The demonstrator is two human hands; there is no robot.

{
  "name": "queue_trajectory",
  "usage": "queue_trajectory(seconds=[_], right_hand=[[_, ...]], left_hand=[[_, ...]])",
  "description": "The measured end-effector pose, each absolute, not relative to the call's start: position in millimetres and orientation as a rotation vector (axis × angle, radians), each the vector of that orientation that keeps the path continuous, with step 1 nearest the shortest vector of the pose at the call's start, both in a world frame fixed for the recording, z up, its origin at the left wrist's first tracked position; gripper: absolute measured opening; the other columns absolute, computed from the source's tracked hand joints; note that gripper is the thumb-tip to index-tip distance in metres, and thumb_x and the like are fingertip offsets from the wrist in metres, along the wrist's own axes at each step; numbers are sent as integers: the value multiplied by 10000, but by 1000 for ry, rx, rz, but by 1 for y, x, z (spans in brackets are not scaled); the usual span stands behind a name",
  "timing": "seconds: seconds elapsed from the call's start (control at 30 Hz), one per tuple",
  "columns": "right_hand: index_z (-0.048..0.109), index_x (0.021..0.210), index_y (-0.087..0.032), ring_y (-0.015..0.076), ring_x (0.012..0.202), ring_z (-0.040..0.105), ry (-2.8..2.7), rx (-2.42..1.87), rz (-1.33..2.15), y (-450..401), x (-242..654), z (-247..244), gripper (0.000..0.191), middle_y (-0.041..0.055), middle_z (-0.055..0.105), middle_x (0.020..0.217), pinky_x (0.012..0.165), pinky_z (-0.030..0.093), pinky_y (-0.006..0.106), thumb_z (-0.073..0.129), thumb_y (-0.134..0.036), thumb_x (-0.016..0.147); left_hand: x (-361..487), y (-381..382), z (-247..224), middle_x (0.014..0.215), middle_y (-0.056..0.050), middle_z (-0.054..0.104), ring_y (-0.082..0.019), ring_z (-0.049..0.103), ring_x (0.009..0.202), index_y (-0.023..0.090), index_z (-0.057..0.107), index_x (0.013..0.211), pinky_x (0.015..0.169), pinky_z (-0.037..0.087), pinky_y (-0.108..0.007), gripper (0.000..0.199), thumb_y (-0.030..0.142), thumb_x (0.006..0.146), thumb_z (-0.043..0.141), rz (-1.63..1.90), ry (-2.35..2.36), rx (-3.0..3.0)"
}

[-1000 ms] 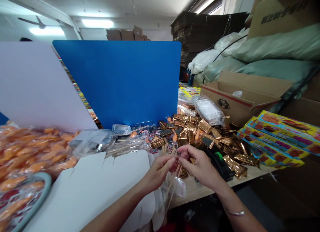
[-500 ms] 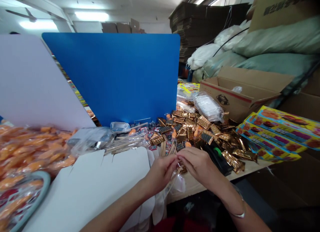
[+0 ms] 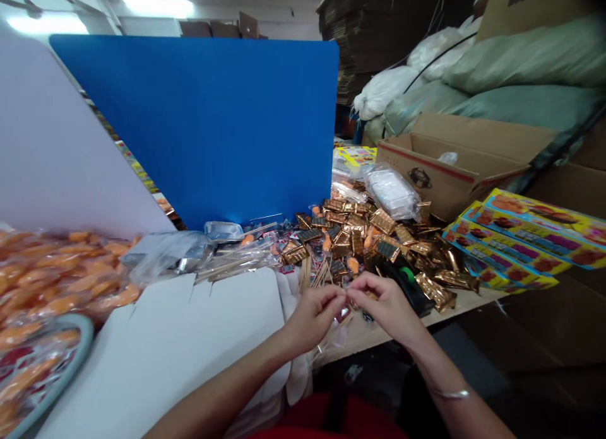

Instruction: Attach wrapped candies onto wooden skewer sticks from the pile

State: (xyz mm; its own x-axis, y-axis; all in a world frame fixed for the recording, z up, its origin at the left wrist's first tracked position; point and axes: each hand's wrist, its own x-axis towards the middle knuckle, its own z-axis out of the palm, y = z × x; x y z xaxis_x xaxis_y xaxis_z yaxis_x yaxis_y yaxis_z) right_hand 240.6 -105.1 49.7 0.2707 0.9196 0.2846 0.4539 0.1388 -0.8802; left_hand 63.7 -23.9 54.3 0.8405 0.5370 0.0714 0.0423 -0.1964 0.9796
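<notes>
My left hand (image 3: 318, 311) is closed in a pinch, thumb against fingers, at the table's near edge. My right hand (image 3: 386, 303) pinches just beside it, the two sets of fingertips almost meeting. What they hold is too small to make out; shiny clear film (image 3: 341, 315) shows under the fingertips. Thin wooden sticks (image 3: 318, 272) lie just beyond the left hand. Gold-wrapped packets (image 3: 350, 234) are heaped past both hands, with small orange pieces (image 3: 353, 265) among them. A black tape dispenser-like object (image 3: 419, 300) with a green part sits by my right hand.
White card sheets (image 3: 189, 338) lie at left, near bagged orange pieces (image 3: 61, 269) and a grey-rimmed basket (image 3: 85, 338). A blue panel (image 3: 203, 130) stands behind. At right are printed yellow boxes (image 3: 525, 243), an open carton (image 3: 426, 171) and a plastic-wrapped white bundle (image 3: 392, 190).
My fingertips have moved slightly apart, and the right hand has turned so its thumb and finger show more. The camera view has tilted down a little.
</notes>
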Motion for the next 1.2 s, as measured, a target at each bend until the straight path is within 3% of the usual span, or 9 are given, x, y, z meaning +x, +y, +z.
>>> queue_trajectory(seconds=[0.1,0.2,0.33,0.47,0.7,0.8,1.0,1.13,1.2], right_hand=[[623,773,-176,158,723,578,-1364,-1423,287,-103,213,59,157,31,624,741,666,464,288,536,-241,886],[651,876,-188,179,800,567,-1686,-1320,-92,-106,204,56,123,51,656,830,725,452,326,539,-137,875],[624,1087,-169,200,846,568,-1896,-1230,-337,-114,203,39,280,86,675,940,754,467,346,560,-51,842],[617,1095,-203,198,920,575,-1800,-1205,26,-118,199,24,297,83,631,1001,798,484,332,580,-71,831],[638,968,-231,124,678,542,-1228,-1181,740,-122,205,13,140,-12,533,754,605,452,229,642,-256,830],[650,799,-200,117,660,506,-1290,-1297,712,-125,211,16,85,-15,508,697,599,408,224,634,-274,838],[599,839,-183,149,694,544,-1303,-1337,841,-116,213,-1,169,11,564,731,640,430,262,554,-343,871],[422,622,-214,143,569,458,-1208,-1599,580,-101,236,-53,222,-29,450,586,537,373,256,559,-275,786],[356,584,-229,141,533,416,-1211,-1773,385,-100,248,-79,223,-41,391,554,514,342,258,526,-183,719]], left_hand=[[64,-23,43,700,-28,629,-128,569,627,121,621,858,614,445,-240,268,377,788,656,409,445,1479],[59,-20,42,658,-14,614,-113,547,577,119,625,777,592,441,-236,297,398,730,714,466,475,1352],[50,-20,45,739,-24,644,-131,577,676,129,664,844,643,428,-229,270,363,723,722,437,494,1223],[50,-25,41,657,-2,598,-89,513,614,120,655,723,600,386,-191,255,364,717,731,494,613,1102],[61,-34,34,595,18,564,-71,480,495,124,647,810,514,379,-194,353,388,631,797,262,581,905],[60,-44,34,633,-6,597,-96,519,536,131,628,840,542,398,-211,352,474,766,658,328,579,1148],[40,-3,53,709,-34,595,-131,519,671,141,633,789,637,391,-238,319,359,926,444,338,433,2139],[13,95,43,965,-123,608,-233,514,931,156,665,824,812,370,-343,294,287,923,422,447,972,2726],[-6,142,28,928,-125,601,-251,513,930,143,666,790,798,361,-343,282,283,901,448,329,1194,2773]])
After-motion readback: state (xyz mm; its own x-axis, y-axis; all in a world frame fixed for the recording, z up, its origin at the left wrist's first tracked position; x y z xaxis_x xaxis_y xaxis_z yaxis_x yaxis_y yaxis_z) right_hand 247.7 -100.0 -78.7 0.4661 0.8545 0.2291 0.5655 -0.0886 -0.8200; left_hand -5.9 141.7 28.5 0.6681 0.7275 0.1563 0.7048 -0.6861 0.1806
